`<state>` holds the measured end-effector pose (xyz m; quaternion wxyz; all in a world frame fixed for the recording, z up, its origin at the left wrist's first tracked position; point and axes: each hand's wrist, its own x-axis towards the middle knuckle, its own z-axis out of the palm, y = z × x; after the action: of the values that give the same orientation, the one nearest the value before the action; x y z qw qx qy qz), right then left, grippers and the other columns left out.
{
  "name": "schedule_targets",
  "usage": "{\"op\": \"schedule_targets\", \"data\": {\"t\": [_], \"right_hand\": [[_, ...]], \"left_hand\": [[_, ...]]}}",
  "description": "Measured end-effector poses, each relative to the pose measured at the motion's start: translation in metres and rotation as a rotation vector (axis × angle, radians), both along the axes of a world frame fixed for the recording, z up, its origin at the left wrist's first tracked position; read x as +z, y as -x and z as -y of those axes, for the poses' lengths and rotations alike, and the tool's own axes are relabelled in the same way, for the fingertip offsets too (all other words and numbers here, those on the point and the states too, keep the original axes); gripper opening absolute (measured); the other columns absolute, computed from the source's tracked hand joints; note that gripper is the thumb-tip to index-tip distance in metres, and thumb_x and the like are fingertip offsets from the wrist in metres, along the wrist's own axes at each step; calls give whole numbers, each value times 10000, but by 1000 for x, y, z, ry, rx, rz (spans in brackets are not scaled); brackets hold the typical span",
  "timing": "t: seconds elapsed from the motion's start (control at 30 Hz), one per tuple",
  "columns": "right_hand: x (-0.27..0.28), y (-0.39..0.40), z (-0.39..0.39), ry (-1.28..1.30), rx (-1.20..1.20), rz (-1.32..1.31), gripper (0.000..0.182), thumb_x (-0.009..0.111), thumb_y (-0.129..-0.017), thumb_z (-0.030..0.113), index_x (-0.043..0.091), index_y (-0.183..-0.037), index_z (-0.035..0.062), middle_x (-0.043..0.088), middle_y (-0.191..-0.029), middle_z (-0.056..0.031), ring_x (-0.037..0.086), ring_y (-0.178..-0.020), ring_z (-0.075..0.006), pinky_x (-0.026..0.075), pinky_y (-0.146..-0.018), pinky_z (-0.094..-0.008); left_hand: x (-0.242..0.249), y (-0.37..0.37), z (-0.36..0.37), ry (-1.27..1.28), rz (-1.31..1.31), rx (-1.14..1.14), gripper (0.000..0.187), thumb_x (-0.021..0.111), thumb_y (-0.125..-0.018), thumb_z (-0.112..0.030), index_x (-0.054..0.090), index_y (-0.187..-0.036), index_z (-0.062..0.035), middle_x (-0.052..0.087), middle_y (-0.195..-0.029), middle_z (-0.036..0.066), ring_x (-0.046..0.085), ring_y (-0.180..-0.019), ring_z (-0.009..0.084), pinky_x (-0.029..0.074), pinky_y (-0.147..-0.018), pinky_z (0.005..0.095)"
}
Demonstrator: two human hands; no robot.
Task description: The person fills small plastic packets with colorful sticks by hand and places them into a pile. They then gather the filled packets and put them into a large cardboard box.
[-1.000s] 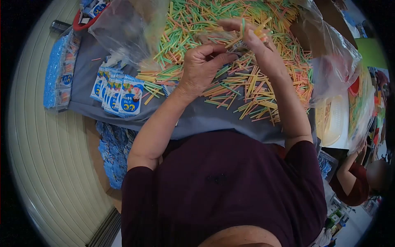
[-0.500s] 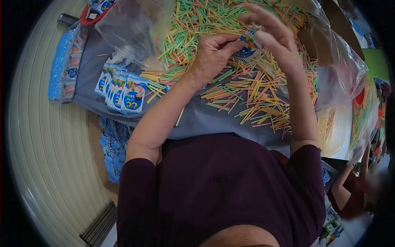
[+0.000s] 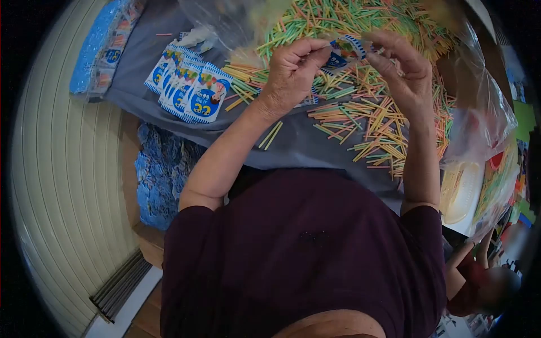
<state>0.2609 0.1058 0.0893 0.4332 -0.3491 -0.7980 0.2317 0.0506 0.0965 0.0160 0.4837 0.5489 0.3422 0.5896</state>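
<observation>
While blue-and-white plastic packet point(image 3: 344, 53) is being pinched by left hand point(image 3: 292, 70) over thin pastel sticks point(image 3: 382, 121), light pressure is being favoured; right hand point(image 3: 410, 73) is being held half-curled alongside, grip unclear.

pkt point(image 3: 345, 50) partly hid by lt grip point(image 3: 296, 70), stick pile point(image 3: 349, 23) cut off at top, bkgd person point(image 3: 472, 284) partly blurred.

The left hand point(image 3: 294, 73) pinched a blue-and-white printed sachet point(image 3: 341, 54), the right hand point(image 3: 403, 70) close beside it; pastel sticks point(image 3: 332, 22) lay beyond, fanned packets point(image 3: 196, 85) left.
</observation>
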Motion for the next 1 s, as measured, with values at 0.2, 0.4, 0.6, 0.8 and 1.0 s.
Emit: {"op": "schedule_targets", "data": {"t": [0.2, 0.4, 0.6, 0.8, 1.0], "right_hand": [[-14, 25, 0, 333, 28, -144, 145, 654, -937, 11, 735, -1057, 6, 723, -918, 4, 642, -836, -61, 508, -758, -219], [-14, 43, 5, 254, 137, 152, 177, 682, -877, 2, 728, -1047, -6, 730, -877, -59, 657, -811, -86, 522, -731, -250], [-20, 61, 24, 132, 9, 55, 127, 673, -835, -52, 712, -948, -9, 704, -781, -64, 672, -764, -100, 524, -691, -248], [-15, 66, 37, -83, -145, -17, 126, 695, -841, -45, 718, -947, 21, 716, -831, -50, 666, -762, -98, 526, -690, -244], [-6, 33, 19, -74, -267, -540, 152, 638, -883, -100, 682, -1027, -79, 728, -951, -156, 693, -811, -186, 571, -771, -302]], "left_hand": [[-4, 20, 21, -165, -40, 91, 86, 632, -943, 5, 693, -1002, 18, 686, -854, 36, 617, -773, 86, 490, -680, 235], [-6, 36, 31, -264, -188, 211, 19, 685, -881, 4, 687, -899, 3, 617, -736, 69, 598, -694, 172, 458, -616, 293], [-6, 35, 51, -267, -261, 139, 224, 719, -845, 20, 669, -1060, -19, 669, -874, 73, 658, -812, 169, 520, -714, 291], [0, 47, 61, -44, -102, 14, 379, 690, -866, 65, 609, -1231, -4, 666, -1061, 20, 627, -994, 97, 512, -877, 249], [-5, 48, 58, -190, -196, 228, 354, 718, -841, 42, 644, -1179, -27, 708, -954, 65, 685, -881, 137, 547, -799, 260]]}}
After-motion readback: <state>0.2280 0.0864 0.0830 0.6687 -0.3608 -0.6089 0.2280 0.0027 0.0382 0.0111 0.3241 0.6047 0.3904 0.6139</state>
